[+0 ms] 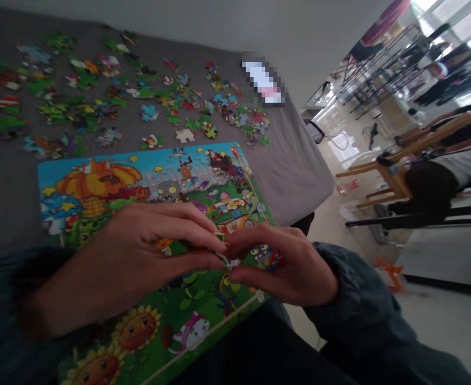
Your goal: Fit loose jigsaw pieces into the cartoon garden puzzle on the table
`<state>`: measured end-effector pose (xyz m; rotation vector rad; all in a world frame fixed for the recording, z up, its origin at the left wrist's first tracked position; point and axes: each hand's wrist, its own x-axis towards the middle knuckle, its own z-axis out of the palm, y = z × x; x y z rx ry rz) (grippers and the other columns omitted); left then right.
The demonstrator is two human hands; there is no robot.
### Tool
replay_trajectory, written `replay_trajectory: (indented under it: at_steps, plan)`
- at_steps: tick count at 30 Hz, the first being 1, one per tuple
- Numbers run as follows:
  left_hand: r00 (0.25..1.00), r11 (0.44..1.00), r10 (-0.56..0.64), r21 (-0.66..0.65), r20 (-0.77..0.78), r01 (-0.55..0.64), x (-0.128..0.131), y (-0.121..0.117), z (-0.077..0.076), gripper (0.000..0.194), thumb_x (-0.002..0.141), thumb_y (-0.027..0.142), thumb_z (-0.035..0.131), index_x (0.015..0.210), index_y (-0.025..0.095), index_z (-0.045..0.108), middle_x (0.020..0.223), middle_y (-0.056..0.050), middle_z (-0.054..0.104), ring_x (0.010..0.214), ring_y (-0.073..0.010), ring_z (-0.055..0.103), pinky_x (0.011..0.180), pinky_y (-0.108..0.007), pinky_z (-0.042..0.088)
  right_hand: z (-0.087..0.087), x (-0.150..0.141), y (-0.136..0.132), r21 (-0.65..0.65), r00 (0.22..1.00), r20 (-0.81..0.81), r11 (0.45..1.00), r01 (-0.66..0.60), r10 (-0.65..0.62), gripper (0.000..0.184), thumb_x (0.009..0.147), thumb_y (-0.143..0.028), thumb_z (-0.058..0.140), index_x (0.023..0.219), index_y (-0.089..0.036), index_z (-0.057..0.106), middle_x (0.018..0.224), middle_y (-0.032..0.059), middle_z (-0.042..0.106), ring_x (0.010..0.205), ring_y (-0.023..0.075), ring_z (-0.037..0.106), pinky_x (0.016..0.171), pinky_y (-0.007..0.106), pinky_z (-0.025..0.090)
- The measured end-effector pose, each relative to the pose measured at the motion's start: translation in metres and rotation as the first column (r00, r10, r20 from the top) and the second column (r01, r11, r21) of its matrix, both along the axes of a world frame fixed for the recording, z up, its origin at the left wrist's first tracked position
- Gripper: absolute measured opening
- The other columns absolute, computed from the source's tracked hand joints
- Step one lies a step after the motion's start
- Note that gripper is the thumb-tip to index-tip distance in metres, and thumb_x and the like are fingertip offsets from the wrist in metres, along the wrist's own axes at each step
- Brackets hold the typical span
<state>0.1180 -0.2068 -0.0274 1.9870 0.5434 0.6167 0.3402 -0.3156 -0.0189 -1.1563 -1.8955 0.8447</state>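
Observation:
My left hand (pixel 139 256) and my right hand (pixel 287 267) meet over a colourful cartoon puzzle board (pixel 111 182) that lies on a grey cloth. Both hands pinch small puzzle pieces (pixel 227 260) between fingertips and thumbs where they touch. My right hand also covers a piece with a grey cartoon face (pixel 264 254). Both wrists wear dark blue-grey sleeves.
Several loose puzzle pieces (pixel 147 101) lie scattered over the grey cloth (pixel 291 160) beyond the board. A blurred-out object (pixel 263 79) sits at the far edge. To the right stand a wooden chair (pixel 404 160) and a clothes rack (pixel 412 59) on a pale floor.

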Motion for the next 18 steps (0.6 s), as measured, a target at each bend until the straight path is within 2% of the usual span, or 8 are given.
replay_trajectory:
  at_steps: [4, 10, 12, 15, 18]
  plan:
    - [1.000, 0.996, 0.018, -0.087, -0.016, -0.019, 0.004, -0.008, -0.004, 0.004, 0.085, 0.035, 0.081, 0.083, 0.035, 0.084, 0.083, 0.005, 0.078, 0.073, -0.0092, 0.070, 0.066, -0.016, 0.054, -0.008, -0.013, -0.019, -0.068, 0.966, -0.160, 0.978, 0.195, -0.204, 0.031, 0.093, -0.016, 0.076, 0.122, -0.018, 0.066, 0.095, 0.0033, 0.081, 0.082, 0.0128, 0.079, 0.077, 0.022, 0.066]
    - [0.998, 0.958, -0.044, -0.286, -0.047, 0.029, 0.009, -0.016, -0.011, 0.005, 0.080, 0.036, 0.082, 0.084, 0.034, 0.084, 0.087, 0.003, 0.079, 0.074, -0.0114, 0.074, 0.062, -0.015, 0.056, -0.007, -0.015, -0.028, -0.042, 0.963, -0.056, 0.964, 0.262, -0.264, 0.020, 0.090, -0.016, 0.078, 0.109, -0.019, 0.073, 0.089, 0.0021, 0.081, 0.077, 0.0138, 0.079, 0.072, 0.022, 0.066]
    - [0.995, 0.929, -0.075, -0.369, -0.073, 0.043, 0.009, -0.016, -0.011, 0.015, 0.079, 0.040, 0.082, 0.093, 0.034, 0.085, 0.098, 0.002, 0.081, 0.083, -0.0145, 0.076, 0.068, -0.017, 0.060, -0.008, -0.013, -0.028, -0.055, 0.950, -0.067, 0.952, 0.302, -0.306, 0.019, 0.090, -0.015, 0.076, 0.109, -0.019, 0.074, 0.088, 0.0016, 0.081, 0.075, 0.0131, 0.077, 0.071, 0.022, 0.065]
    - [0.986, 0.874, -0.121, -0.484, -0.118, 0.049, 0.006, -0.014, -0.012, 0.030, 0.085, 0.047, 0.075, 0.112, 0.036, 0.082, 0.113, 0.001, 0.081, 0.098, -0.0192, 0.078, 0.079, -0.023, 0.063, -0.013, -0.006, -0.030, -0.126, 0.924, -0.114, 0.928, 0.351, -0.365, 0.019, 0.092, -0.015, 0.073, 0.110, -0.020, 0.075, 0.093, 0.0029, 0.080, 0.077, 0.0124, 0.076, 0.071, 0.022, 0.064]
    - [0.971, 0.844, -0.156, -0.536, -0.183, 0.034, 0.003, -0.009, -0.015, 0.036, 0.089, 0.051, 0.067, 0.119, 0.036, 0.080, 0.113, 0.000, 0.082, 0.099, -0.0216, 0.078, 0.080, -0.026, 0.064, -0.019, 0.001, -0.033, -0.178, 0.908, -0.150, 0.914, 0.364, -0.391, 0.019, 0.095, -0.017, 0.071, 0.112, -0.021, 0.077, 0.098, 0.0041, 0.078, 0.083, 0.0124, 0.075, 0.071, 0.021, 0.063]
